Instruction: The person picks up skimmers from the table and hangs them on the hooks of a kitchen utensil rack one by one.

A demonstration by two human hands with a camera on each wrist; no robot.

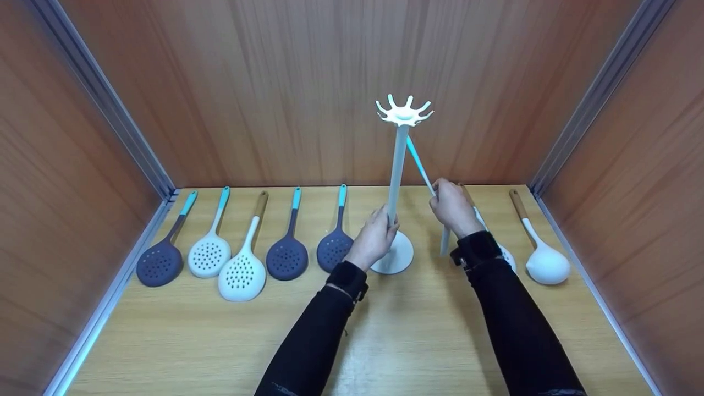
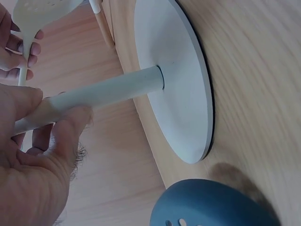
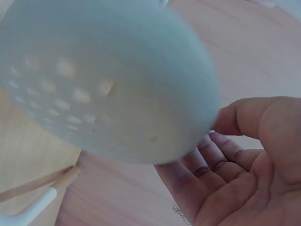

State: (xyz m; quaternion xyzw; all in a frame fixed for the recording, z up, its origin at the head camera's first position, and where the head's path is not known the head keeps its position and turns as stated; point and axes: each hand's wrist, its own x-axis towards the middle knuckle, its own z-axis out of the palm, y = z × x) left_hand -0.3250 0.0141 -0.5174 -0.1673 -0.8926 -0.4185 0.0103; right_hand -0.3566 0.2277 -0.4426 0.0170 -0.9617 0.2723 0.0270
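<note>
My left hand grips the upright pole of a white utensil stand, above its round base. A crown of curved hooks tops the pole. My right hand holds a slotted skimmer by its neck, its turquoise handle pointing up and left. The handle's tip overlaps the pole just below the hooks in the head view. Hanging below the right hand, the skimmer's pale perforated head fills much of the right wrist view. Thumb and fingers show behind its edge.
Left of the stand, several skimmers lie in a row, including a dark one nearest the base and a white one with a wooden handle. A white ladle lies at the right, beside another white utensil partly hidden by my right arm. Wooden walls enclose the table.
</note>
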